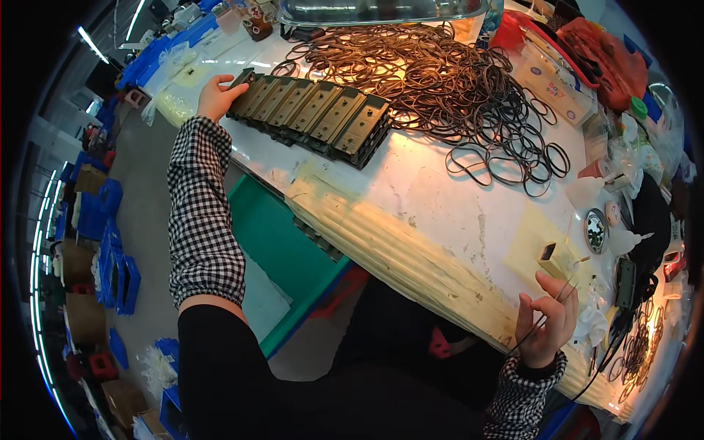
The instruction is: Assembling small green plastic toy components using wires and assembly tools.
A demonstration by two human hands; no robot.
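My left hand (217,99) is closed on the far left end of a row of brass-coloured metal blocks (339,117), its thumb and finger around a dark end piece. The blocks lie side by side on the white table, each with small dark holes or screws on top. Above the table's front right edge, my right hand (546,323) has its fingers curled around a thin, dark, wire-like tool (529,334). The tool's fine end points up to the right; its exact kind is too small to tell.
A large tangle of dark rubber rings (469,88) covers the back middle of the table. A small tin (595,231), white cloths and cables crowd the right side. Yellowish padding (396,242) runs along the front edge, above a green drawer-like tray (282,246).
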